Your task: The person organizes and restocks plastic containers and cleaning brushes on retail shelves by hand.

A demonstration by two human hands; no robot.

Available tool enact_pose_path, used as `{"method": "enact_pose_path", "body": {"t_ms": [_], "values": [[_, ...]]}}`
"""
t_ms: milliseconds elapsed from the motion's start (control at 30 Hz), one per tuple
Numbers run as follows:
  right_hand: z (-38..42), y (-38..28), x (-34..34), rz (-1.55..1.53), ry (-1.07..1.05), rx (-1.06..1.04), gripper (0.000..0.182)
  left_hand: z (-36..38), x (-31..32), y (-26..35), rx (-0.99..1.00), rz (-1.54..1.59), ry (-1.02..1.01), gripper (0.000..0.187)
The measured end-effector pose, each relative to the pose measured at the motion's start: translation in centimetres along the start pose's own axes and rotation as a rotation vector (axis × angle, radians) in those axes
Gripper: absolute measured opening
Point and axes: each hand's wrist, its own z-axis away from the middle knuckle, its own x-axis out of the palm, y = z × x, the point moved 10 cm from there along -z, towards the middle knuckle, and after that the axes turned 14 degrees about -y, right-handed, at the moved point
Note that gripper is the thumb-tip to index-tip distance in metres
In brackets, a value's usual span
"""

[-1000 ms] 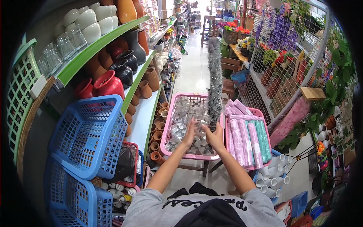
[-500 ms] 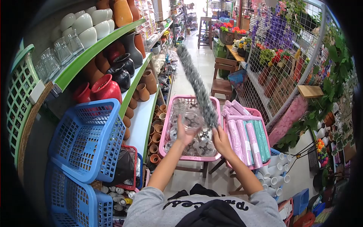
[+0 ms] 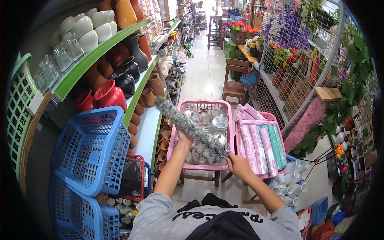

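A fluffy grey duster slants across the pink basket, its far tip pointing up and left. My right hand is closed on the duster's near end at the basket's front right corner. My left hand reaches over the left side of the basket, its fingers hidden behind the duster's fluff, so I cannot tell what they grip. A clear jar shows just beyond that hand. Inside the basket stand several clear jars, among them one with a silvery lid.
A second pink basket with wrapped pink and green rolls stands on the right. Blue baskets are stacked at left, beside shelves of pots and vases. A wooden chair stands ahead in the aisle.
The duster has swung down and left, from steeply raised to lying across the basket. My left hand has moved slightly left and up; my right hand has shifted down and a little right.
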Motion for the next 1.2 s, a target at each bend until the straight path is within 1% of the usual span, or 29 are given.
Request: {"method": "enact_pose_path", "body": {"t_ms": [67, 100, 133, 200, 267, 333, 367, 400, 467, 500, 533, 567, 600, 633, 667, 700, 733, 767, 800, 833, 867, 900, 933, 967, 1000, 1100, 1133, 1167, 1200], "values": [[-0.3, 2.0, -0.3, 0.023, 0.056, 0.078, 0.021, 1.2, -3.6, 0.6, 0.121, 0.041, 0.317, 0.057], [-0.7, 3.1, -1.0, 0.000, 0.089, 0.128, 0.020, 1.1, -3.8, 0.4, 0.093, 0.034, 0.292, 0.057], [-0.4, 3.2, -0.9, 0.001, 0.083, 0.129, 0.020, 1.2, -4.3, 0.4, 0.095, 0.036, 0.296, 0.057], [0.0, 2.0, -1.4, -0.057, 0.060, 0.019, 0.019, 0.5, -5.1, 0.7, 0.042, -0.057, 0.347, 0.057], [0.8, 1.5, -1.7, -0.030, 0.025, -0.011, 0.019, -1.6, -5.7, 1.1, 0.035, -0.047, 0.036, 0.057], [1.5, 2.4, -2.3, 0.028, 0.015, 0.048, 0.019, -1.6, -4.7, 1.7, 0.100, -0.023, 0.208, 0.057], [1.3, 3.1, -3.3, 0.041, 0.077, 0.072, 0.020, -1.2, -3.3, 1.7, 0.109, 0.004, 0.281, 0.058], [1.3, 3.4, -3.7, 0.041, 0.076, 0.077, 0.020, -1.2, -4.8, 1.6, 0.108, 0.027, 0.299, 0.057], [1.2, 3.4, -3.7, -0.031, 0.005, 0.038, 0.021, -1.8, -5.9, 2.6, 0.159, 0.008, 0.266, 0.057], [1.4, 3.0, -3.1, -0.078, -0.056, -0.005, 0.020, -2.4, -6.9, 2.9, 0.116, 0.014, 0.167, 0.058], [1.6, 3.0, -3.4, -0.078, -0.055, -0.002, 0.020, -2.9, -7.9, 3.0, 0.071, 0.021, 0.071, 0.059], [1.6, 2.9, -4.1, -0.012, -0.029, 0.003, 0.019, -2.8, -9.6, 3.8, 0.126, 0.008, 0.163, 0.063], [1.5, 2.7, -4.6, 0.051, -0.005, 0.007, 0.018, -3.0, -8.5, 3.8, 0.124, 0.008, 0.165, 0.063], [1.1, 3.2, -5.2, 0.005, 0.050, 0.038, 0.018, -2.5, -7.3, 4.0, 0.152, 0.006, 0.286, 0.066], [1.1, 3.3, -5.3, 0.004, 0.048, 0.037, 0.018, -1.8, -7.0, 4.2, 0.181, 0.003, 0.405, 0.068], [1.0, 3.3, -5.0, -0.050, -0.008, 0.010, 0.019, -1.7, -7.0, 4.9, 0.178, -0.089, 0.414, 0.068], [0.9, 3.3, -5.0, -0.098, -0.063, -0.020, 0.019, -1.8, -7.2, 5.4, 0.183, -0.089, 0.410, 0.068], [1.3, 3.1, -4.6, -0.073, -0.113, -0.057, 0.020, -1.8, -7.1, 6.2, 0.218, -0.066, 0.386, 0.066], [1.4, 3.4, -4.9, -0.070, -0.112, -0.056, 0.020, -1.8, -7.0, 6.7, 0.249, -0.040, 0.363, 0.064], [1.3, 4.0, -5.5, -0.018, -0.072, -0.013, 0.020, -2.0, -6.5, 7.3, 0.199, -0.190, 0.318, 0.066], [1.3, 4.4, -5.9, 0.032, -0.033, 0.032, 0.020, -2.1, -6.6, 7.3, 0.196, -0.191, 0.321, 0.066], [0.9, 4.3, -6.5, -0.001, -0.024, 0.076, 0.021, -1.8, -7.7, 7.2, 0.172, -0.192, 0.380, 0.068], [0.7, 3.6, -6.6, -0.025, -0.043, 0.045, 0.021, -1.5, -8.7, 7.0, 0.148, -0.193, 0.439, 0.071], [0.6, 3.4, -5.9, -0.078, -0.090, -0.021, 0.021, -1.5, -9.2, 7.3, 0.141, -0.183, 0.439, 0.071], [0.5, 3.2, -5.4, -0.130, -0.134, -0.087, 0.021, -2.4, -7.9, 7.6, 0.153, -0.183, 0.286, 0.067], [0.3, 3.5, -5.8, -0.046, -0.109, -0.075, 0.021, -1.6, -8.6, 7.7, 0.153, -0.143, 0.364, 0.068], [0.3, 3.5, -6.4, -0.056, -0.071, -0.008, 0.021, -1.4, -8.7, 7.4, 0.148, -0.103, 0.376, 0.069], [0.2, 3.5, -6.4, -0.058, -0.089, 0.001, 0.022, -1.0, -8.9, 7.6, 0.172, -0.163, 0.425, 0.069], [0.2, 3.7, -6.3, -0.058, -0.104, 0.011, 0.022, -0.8, -9.5, 7.6, 0.169, -0.163, 0.426, 0.069]]}}
